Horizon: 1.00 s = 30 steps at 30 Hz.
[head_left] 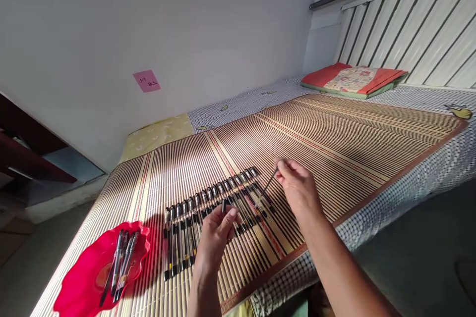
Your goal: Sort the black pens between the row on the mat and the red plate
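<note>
Below frame centre, left fingers (231, 214) hold a dark piece (223, 205), right fingers (284, 167) a thin rod (269, 183) by its top, perhaps keeping its tip clear.

Single head view, forward-down over mat (327, 124), fairly near; exact height unclear.

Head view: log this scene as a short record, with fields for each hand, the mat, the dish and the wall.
Left hand: holding a short dark pen part
Right hand: pinching a thin dark rod, slanting down
Slatted mat: row of pen caps, with pen barrels lined up nearer the person
Red scalloped dish: several pens inside
Wall: pink note, handwritten
</note>
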Each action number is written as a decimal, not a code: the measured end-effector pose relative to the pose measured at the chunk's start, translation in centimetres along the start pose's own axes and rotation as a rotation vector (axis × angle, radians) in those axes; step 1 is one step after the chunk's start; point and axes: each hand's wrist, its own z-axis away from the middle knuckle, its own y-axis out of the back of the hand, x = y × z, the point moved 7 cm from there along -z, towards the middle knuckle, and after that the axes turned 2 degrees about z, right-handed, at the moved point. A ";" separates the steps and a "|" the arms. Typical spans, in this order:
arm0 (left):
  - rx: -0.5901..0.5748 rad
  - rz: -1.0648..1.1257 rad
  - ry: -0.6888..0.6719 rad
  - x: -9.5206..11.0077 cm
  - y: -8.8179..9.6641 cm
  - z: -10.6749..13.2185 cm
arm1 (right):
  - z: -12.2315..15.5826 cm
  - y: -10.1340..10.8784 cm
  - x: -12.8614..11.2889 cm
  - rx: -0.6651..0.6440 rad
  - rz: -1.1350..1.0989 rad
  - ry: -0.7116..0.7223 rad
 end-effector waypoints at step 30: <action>0.166 0.200 -0.152 1.0 -2.0 0.3 | 3.8 -7.3 -0.3 -0.447 0.007 -0.031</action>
